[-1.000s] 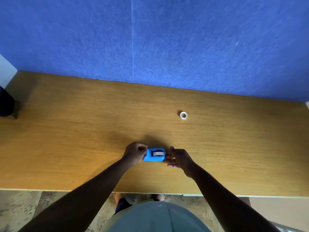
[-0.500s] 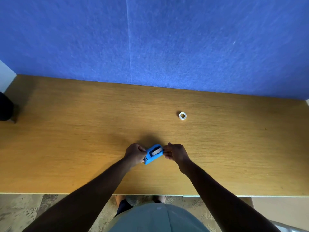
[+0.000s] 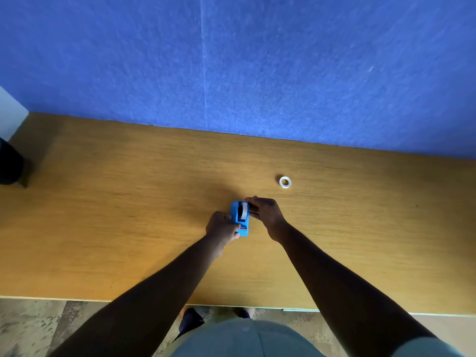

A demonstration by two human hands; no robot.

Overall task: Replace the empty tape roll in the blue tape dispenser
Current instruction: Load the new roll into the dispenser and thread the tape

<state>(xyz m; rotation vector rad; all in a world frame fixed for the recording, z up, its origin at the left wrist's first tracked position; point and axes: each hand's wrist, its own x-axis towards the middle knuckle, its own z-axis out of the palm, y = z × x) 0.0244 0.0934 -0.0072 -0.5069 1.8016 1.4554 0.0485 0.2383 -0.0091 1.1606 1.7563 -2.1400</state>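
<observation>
1. Head view, the turn: the blue tape dispenser now lies with its long side pointing away from the person. A second ago it lay crosswise between the hands, and half a second ago it sat at a slant. It rests on the bench, near the front edge and roughly in the middle.

2. Head view, left hand: the left hand grips the near end of the dispenser, its fingers curled round the blue body. It has swung from the side of the dispenser to the end closest to the person.

3. Head view, right hand: the right hand has its fingers curled against the far right side of the dispenser, by the grey roll in the cradle. A second ago those fingers were spread and only touching the end. Whether they pinch the roll itself or only the casing is too small to tell.

4. Head view, the spare: a small white roll of tape lies flat on the bench, beyond the right hand and apart from it, untouched.

5. What this means: to my eye the dispenser is now braced for pulling the old roll out. The swap itself is not yet done.
</observation>
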